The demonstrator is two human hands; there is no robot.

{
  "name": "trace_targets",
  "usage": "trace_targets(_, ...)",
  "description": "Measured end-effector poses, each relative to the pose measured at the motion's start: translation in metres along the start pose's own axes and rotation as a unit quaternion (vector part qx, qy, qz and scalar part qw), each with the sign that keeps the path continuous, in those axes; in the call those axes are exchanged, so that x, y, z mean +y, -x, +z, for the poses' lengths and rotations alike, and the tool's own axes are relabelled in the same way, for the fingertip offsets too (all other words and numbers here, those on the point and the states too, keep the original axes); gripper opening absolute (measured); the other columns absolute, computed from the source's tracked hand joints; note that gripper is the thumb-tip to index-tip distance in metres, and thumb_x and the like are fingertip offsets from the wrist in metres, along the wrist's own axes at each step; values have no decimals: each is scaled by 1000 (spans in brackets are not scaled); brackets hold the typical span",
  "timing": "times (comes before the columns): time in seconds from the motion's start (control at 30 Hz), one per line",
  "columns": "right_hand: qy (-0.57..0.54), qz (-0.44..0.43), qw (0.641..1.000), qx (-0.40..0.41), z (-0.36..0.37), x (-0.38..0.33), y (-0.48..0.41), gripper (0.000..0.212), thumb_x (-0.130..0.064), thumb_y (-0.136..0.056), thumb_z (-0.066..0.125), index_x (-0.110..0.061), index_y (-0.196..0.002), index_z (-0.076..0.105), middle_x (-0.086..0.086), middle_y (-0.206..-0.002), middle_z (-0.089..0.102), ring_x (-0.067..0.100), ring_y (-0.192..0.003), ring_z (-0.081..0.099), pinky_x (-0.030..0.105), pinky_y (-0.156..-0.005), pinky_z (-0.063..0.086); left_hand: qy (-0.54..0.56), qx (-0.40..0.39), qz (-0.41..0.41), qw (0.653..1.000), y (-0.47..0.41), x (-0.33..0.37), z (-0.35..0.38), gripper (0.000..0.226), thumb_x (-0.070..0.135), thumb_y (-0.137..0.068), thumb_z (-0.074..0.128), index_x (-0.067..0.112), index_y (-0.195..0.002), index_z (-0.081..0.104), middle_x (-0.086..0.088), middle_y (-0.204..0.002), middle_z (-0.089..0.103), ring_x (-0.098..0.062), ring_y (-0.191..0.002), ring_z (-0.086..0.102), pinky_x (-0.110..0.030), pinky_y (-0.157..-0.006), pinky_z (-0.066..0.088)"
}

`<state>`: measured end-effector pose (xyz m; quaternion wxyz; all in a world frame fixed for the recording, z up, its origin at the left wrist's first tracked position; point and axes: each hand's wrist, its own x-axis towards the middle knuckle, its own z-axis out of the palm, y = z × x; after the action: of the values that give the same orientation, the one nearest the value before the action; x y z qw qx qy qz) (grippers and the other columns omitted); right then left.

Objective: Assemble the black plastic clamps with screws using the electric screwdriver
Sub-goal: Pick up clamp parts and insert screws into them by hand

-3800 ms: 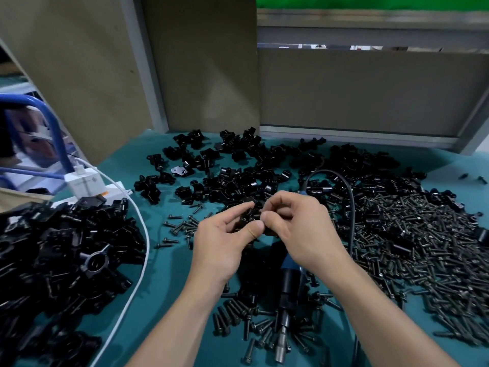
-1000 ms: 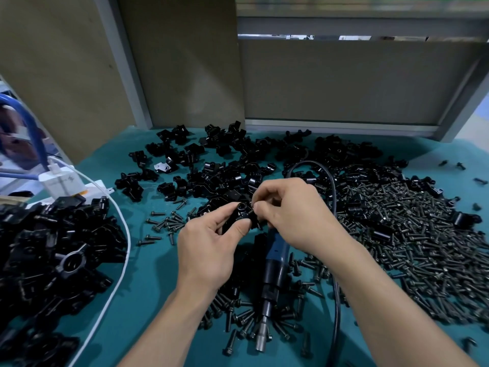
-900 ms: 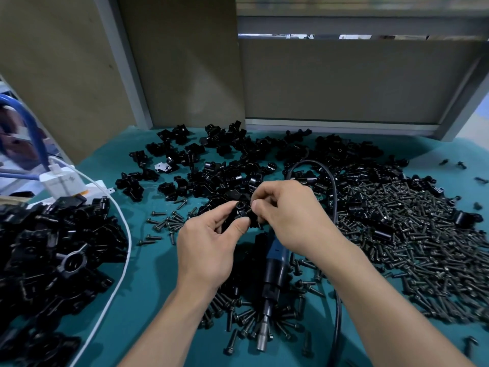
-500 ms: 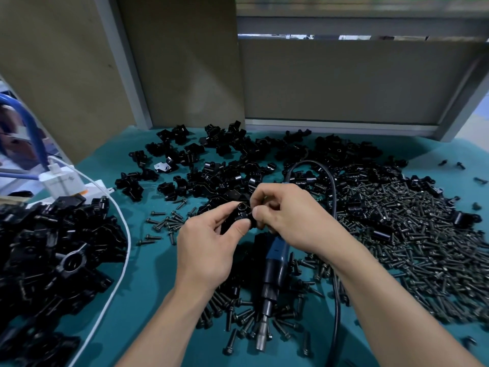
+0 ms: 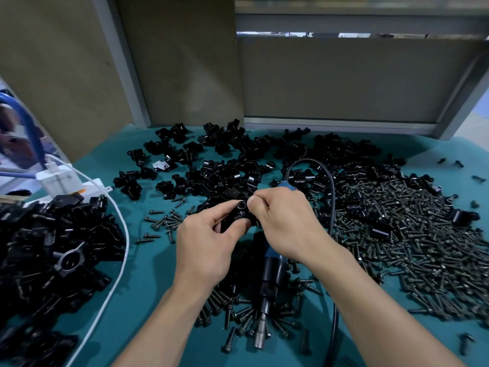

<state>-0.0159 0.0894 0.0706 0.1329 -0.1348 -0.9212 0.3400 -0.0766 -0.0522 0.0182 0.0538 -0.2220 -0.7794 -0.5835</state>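
Observation:
Above the teal table's middle, my left hand [image 5: 209,242] holds a black plastic clamp [image 5: 236,213] between thumb and forefinger. My right hand [image 5: 284,221] pinches the same clamp at its right side, fingertips curled against it; whether a screw sits under them is hidden. The electric screwdriver [image 5: 271,276], blue and black with a metal tip pointing toward me, lies on the table beneath both hands. Its black cable [image 5: 330,197] loops up behind my right hand. Loose clamp parts [image 5: 227,165] are spread across the back, and dark screws [image 5: 412,239] are heaped at the right.
A big pile of assembled black clamps [image 5: 53,250] fills the left. A white cable [image 5: 119,266] curves past it from a white charger [image 5: 57,177]. More screws [image 5: 243,316] lie around the screwdriver tip. Board walls [image 5: 344,80] close the back.
Since 3.8 s ago the view shifted slightly. Over the last second both hands stay on the clamp, with my right fingertips working in small moves at its right side.

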Motion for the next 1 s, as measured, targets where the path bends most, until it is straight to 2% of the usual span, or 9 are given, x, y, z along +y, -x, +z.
trace_targets(0.1,-8,17,1000,-2,2,1,1,48,-29,-107,45,-19,-60,45,-1,-55,45,16,-53,39,22,-43,29,-1,0,1,1000,1,-2,1,56,30,-80,88,78,-91,63,-5,-80,76,-30,-71,65,-47,-71,61)
trace_targets(0.17,-25,19,999,-12,1,1,1,47,-30,-108,45,-18,-63,48,-1,-56,46,15,-53,39,21,-43,28,-11,5,12,1000,1,-5,0,51,33,-79,87,75,-96,64,3,-74,71,-18,-64,59,-38,-64,57)
trace_targets(0.23,-46,16,999,-24,-2,1,0,44,-33,-107,48,-17,-67,54,-2,-58,49,13,-51,40,25,-47,33,-13,18,22,1000,1,-7,0,49,35,-79,87,72,-101,66,15,-85,66,-2,-78,61,-26,-74,53)
trace_targets(0.33,-105,14,994,-40,-7,2,-1,40,-34,-106,53,-15,-71,61,-4,-55,52,11,-49,42,33,-55,39,30,9,15,999,-1,-7,2,44,30,-82,86,62,-108,70,16,-110,68,3,-107,62,-34,-100,53)
trace_targets(0.43,-155,17,986,-52,-7,4,0,39,-31,-105,55,-11,-72,61,-6,-52,53,7,-44,40,33,-55,38,96,-29,2,995,-3,-4,3,42,22,-88,82,53,-115,73,15,-118,74,-6,-117,67,-42,-105,53)
trace_targets(0.6,-157,14,986,-63,-10,6,-1,32,-28,-103,60,-13,-74,63,-4,-53,56,6,-45,42,26,-53,38,130,-56,-13,990,-5,-4,0,40,17,-85,84,47,-111,77,18,-110,78,-3,-107,72,-39,-99,57)
trace_targets(0.77,-89,-26,994,-56,-18,4,-2,18,-21,-96,69,-21,-79,64,2,-64,68,7,-50,50,21,-51,43,137,-30,-35,990,-3,-5,1,38,48,-68,82,46,-106,76,8,-114,79,-8,-106,74,-42,-96,60)
trace_targets(0.9,-47,-32,998,-23,-9,2,-2,28,-28,-101,62,-21,-74,61,2,-60,59,8,-50,43,22,-47,36,126,-27,-32,991,-2,-6,2,45,46,-71,82,36,-114,76,8,-116,78,-8,-111,73,-40,-101,57)
trace_targets(1.0,-28,-19,999,-8,-2,2,-1,45,-34,-106,53,-19,-64,52,-4,-56,48,11,-50,40,22,-45,32,87,-10,-18,996,0,-8,2,36,26,-81,87,39,-112,75,21,-109,77,1,-105,73,-29,-97,59)
